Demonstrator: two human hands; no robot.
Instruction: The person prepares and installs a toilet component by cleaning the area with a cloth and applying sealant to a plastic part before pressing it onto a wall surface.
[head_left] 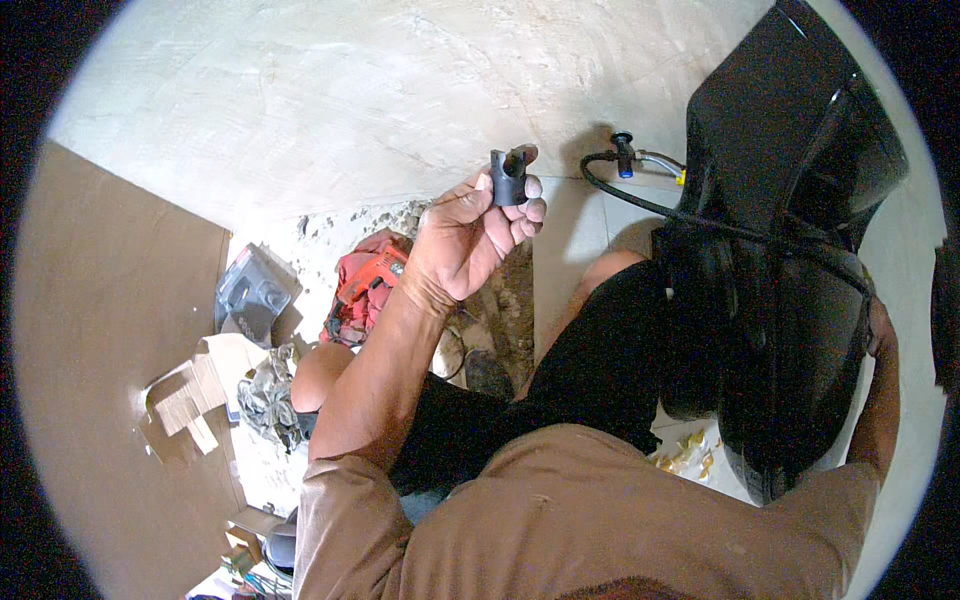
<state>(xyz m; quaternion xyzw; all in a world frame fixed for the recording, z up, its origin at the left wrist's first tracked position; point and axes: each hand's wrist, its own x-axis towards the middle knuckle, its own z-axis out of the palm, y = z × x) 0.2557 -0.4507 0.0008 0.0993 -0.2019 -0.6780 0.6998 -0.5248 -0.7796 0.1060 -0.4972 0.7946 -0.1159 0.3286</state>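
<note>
In front of the pale wall, my left hand [480, 228] is raised with the palm turned up. Its thumb and fingers close round a short black tubular fitting [509, 180] with a notched upper end. Over on the far right, my right hand [880, 328] rests against the side of a glossy black toilet [775, 330], its fingers mostly hidden. A black hose [720, 226] runs from a small black valve [623, 155] on the wall across the toilet and ends close to that hand. I cannot tell whether the hand grips the hose.
Rubble lies along the wall's foot. An orange-red power tool [375, 275] sits on red cloth to the left, beside a grey plastic case [252, 292]. Torn cardboard [187, 405] and crumpled plastic [270, 392] lie nearer. Yellowish scraps [688, 455] are below the toilet.
</note>
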